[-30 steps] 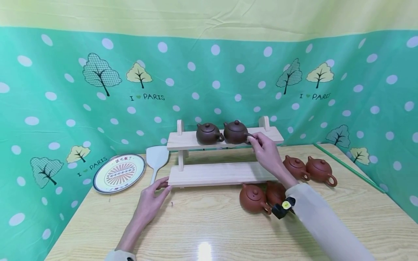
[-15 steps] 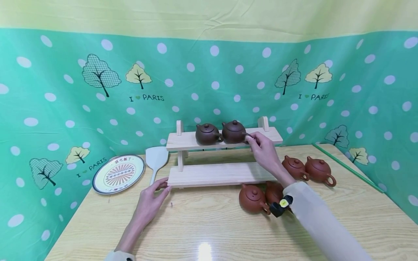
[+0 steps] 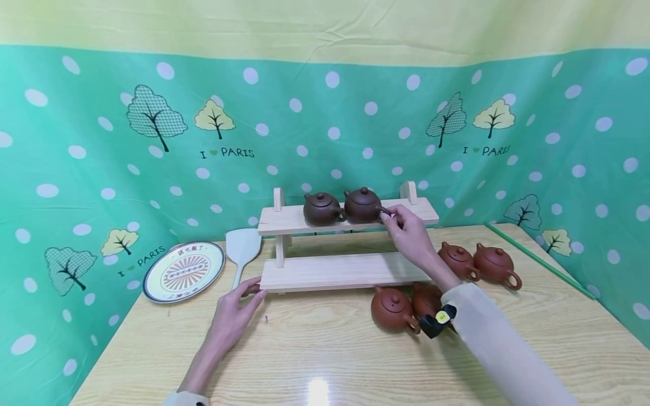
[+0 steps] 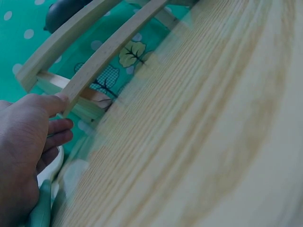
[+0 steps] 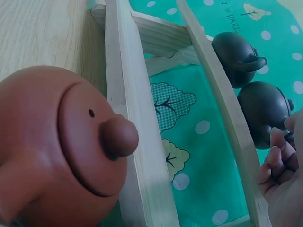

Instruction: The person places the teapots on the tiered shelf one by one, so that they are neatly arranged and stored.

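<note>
A two-tier wooden shelf (image 3: 332,272) stands on the table, with two dark brown teapots side by side on its upper board. My right hand (image 3: 410,235) pinches the handle of the right dark teapot (image 3: 361,206), which sits close beside the left dark teapot (image 3: 320,210). In the right wrist view, my right hand's fingers (image 5: 276,158) are curled at that handle. At the lower board's left end, my left hand (image 3: 232,317) grips the corner. The left wrist view has the thumb (image 4: 56,103) against the board's end, the other fingers behind it.
Reddish-brown teapots stand at the right: one in front of the shelf (image 3: 391,309), another partly hidden by my right arm (image 3: 425,299), two further back (image 3: 495,265). At left lie a patterned plate (image 3: 185,273) and a white spatula (image 3: 242,247). A green stick (image 3: 540,260) lies far right.
The view has shifted very slightly. Both hands keep their holds, and the dark teapots stay on the upper board with no clear movement.
</note>
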Motion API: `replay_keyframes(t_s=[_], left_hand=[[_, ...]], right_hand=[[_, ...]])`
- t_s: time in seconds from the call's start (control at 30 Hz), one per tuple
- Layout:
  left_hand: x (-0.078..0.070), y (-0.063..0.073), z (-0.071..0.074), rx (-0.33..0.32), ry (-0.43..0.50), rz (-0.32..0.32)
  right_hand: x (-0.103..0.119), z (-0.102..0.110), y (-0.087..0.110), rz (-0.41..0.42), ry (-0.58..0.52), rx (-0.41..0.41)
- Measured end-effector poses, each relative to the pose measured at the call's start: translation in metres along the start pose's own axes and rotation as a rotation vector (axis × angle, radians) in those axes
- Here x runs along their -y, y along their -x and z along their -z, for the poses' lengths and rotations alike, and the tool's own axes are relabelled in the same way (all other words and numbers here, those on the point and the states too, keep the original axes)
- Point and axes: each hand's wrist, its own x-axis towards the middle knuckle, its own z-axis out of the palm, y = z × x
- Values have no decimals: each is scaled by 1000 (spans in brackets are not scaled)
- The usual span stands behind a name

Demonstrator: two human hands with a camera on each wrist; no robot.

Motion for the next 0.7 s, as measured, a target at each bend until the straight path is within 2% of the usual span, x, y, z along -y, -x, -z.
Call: replay_keyframes(t_s=[0.3, 0.7], left_hand=[[1, 0, 0, 4, -3, 5], [1, 1, 1, 14, 13, 12]], right_hand=[[-3, 5, 7, -26, -44, 28], [-20, 26, 31, -67, -3, -13]])
